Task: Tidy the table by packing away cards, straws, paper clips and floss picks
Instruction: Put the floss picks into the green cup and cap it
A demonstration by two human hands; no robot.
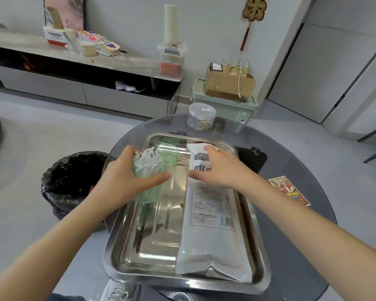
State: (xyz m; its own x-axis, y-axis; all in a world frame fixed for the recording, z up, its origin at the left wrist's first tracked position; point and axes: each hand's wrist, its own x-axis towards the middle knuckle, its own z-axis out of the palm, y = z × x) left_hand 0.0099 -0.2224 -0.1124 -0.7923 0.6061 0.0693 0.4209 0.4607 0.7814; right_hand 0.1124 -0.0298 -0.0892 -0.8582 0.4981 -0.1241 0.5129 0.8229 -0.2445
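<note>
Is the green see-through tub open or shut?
Open. The round lid of the green translucent plastic tub is flipped back, and white floss picks stick out its top. The left hand grips it.

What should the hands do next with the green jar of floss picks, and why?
Probably press the lid shut. The left hand grips the green jar, its lid stands open, and floss picks poke out the top; the right hand just rests on the straw bag nearby.
</note>
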